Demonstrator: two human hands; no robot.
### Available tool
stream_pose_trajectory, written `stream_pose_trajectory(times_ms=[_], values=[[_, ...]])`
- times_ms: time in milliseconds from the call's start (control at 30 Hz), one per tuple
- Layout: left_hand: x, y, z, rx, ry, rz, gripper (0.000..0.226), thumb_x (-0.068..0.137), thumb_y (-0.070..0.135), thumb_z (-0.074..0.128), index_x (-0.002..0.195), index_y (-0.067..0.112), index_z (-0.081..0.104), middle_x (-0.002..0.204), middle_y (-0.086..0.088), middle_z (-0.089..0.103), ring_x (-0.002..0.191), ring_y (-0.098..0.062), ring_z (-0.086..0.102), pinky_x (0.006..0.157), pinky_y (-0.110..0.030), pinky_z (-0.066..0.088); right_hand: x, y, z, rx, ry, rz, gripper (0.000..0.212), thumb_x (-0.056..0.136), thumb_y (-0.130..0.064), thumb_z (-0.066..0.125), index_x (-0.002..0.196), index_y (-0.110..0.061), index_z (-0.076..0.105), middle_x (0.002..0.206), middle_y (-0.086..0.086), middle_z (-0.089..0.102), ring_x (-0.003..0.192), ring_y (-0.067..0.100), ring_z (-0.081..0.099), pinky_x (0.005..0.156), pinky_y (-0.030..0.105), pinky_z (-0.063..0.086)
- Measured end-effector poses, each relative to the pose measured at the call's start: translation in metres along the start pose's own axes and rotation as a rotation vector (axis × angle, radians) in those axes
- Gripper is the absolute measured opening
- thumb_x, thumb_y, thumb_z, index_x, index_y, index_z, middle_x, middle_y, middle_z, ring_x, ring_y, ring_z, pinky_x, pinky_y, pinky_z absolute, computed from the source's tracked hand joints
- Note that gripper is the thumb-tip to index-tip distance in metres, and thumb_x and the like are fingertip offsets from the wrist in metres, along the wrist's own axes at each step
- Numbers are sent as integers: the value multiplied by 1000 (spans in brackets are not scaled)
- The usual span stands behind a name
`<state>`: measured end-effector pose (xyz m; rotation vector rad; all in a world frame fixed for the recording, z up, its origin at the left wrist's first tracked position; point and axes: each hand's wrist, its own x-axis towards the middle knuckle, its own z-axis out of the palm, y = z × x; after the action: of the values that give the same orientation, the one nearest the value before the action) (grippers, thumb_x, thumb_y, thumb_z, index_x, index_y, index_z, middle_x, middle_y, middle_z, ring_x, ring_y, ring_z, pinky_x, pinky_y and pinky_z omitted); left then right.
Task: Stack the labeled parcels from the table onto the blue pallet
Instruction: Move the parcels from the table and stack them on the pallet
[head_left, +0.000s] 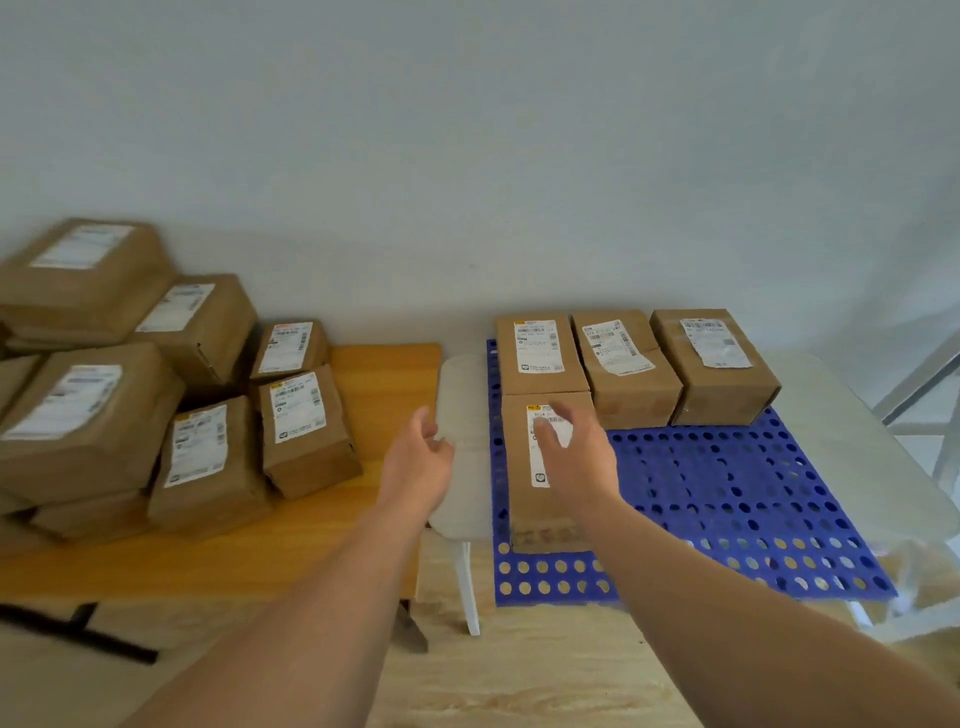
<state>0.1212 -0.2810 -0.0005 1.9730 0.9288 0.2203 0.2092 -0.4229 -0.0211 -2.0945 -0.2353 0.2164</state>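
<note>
A blue perforated pallet (727, 499) lies on a pale table at the right. Three brown labelled parcels (628, 364) stand in a row along its far edge. A fourth parcel (530, 499) lies in front of the leftmost one, at the pallet's left side. My right hand (576, 447) hovers over that parcel's label with its fingers spread and relaxed. My left hand (421, 457) is just left of the pallet, fingers loosely open, holding nothing. On the wooden table (374, 530) at the left, several more labelled parcels (208, 457) are piled.
The pale table (852, 447) under the pallet has white legs and meets the wooden table's right edge. A grey wall stands behind both tables. Light wood floor shows below. A metal frame (930, 384) stands at the far right.
</note>
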Motion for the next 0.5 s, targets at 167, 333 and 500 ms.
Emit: stream_pose_trajectory(times_ms=[167,333,500], values=[[-6,-13,-70,-38,168,-13,54,99,22,53,149,25,32,139,5,50,117,-12,52,85,-25,43,-22,-59,43,38,-162,-176,42,99,-34,52,140,-26,47,137,-10,53,127,10,48,101,28,40],[-8,-33,-143,-115,327,-25,52,100,22,51,148,27,32,141,8,50,122,-13,51,85,-24,43,-45,-127,100,17,-256,-358,40,98,-31,54,137,-22,51,136,-9,55,125,9,49,97,22,37],[-7,-70,-232,-178,458,-13,53,99,22,53,147,28,34,138,9,52,117,-8,52,87,-24,41,-77,-195,178,38,-368,-449,39,97,-33,56,135,-26,51,133,-13,56,124,7,50,94,20,38]])
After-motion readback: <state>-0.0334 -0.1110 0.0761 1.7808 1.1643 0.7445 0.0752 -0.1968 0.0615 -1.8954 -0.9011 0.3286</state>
